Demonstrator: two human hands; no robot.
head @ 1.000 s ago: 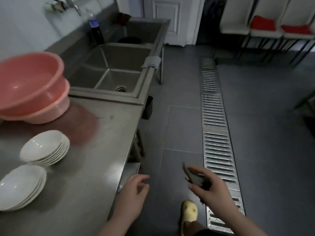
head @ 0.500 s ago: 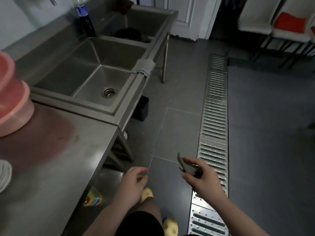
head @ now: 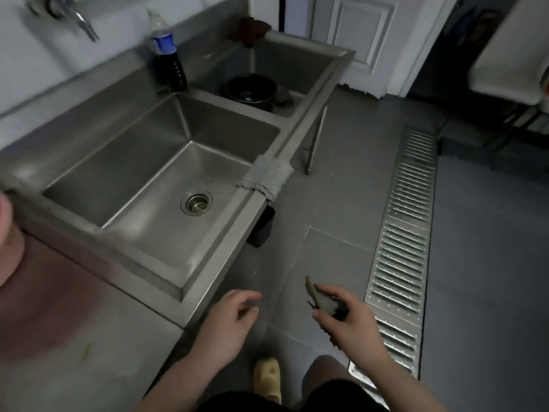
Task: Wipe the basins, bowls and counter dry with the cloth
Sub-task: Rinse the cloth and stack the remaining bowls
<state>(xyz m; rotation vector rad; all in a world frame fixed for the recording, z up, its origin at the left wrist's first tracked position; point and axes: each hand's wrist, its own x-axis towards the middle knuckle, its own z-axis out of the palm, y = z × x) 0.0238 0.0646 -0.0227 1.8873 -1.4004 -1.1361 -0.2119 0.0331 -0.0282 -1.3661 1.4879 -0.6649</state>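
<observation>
Right hand [head: 350,319] grips, seemingly, cloth [head: 322,300].

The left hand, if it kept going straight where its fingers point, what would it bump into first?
Probably nothing soon. The left hand points up and right over bare floor, past the sink's front corner. Depth is unclear, so this is a guess.

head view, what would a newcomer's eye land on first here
Most likely the big steel sink basin with its round drain, filling the middle of the view, and the grey cloth draped over its front rim. Next, low in the frame, the right hand grips a small dark crumpled cloth above the floor, with the left hand loosely open beside it. A dark pot sits in the far basin.
</observation>
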